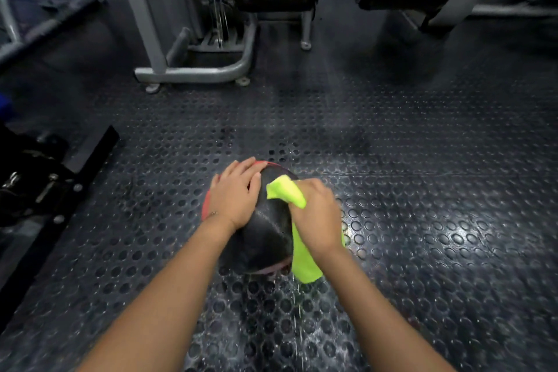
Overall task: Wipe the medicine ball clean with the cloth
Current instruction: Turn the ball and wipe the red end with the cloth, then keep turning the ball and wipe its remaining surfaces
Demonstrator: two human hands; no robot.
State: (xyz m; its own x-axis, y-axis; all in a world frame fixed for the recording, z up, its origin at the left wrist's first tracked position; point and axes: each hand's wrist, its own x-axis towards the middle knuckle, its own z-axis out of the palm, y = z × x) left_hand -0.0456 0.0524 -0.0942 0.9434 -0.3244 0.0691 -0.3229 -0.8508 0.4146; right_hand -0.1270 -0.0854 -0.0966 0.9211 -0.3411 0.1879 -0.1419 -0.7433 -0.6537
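My left hand (pixel 235 195) lies flat on the medicine ball (pixel 265 238), fingers slightly spread; my right hand (pixel 317 214) clamps the cloth (pixel 290 195) against its right side.

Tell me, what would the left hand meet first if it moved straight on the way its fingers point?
The left hand lies on the ball; past its far red edge, probably only the floor, though depth is unclear.

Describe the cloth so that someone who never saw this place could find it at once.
On the dark studded rubber floor, in front of the grey machine frame, sits a black medicine ball with red trim. The cloth lies on its right side, gripped by the right hand. It is the only bright yellow-green thing.
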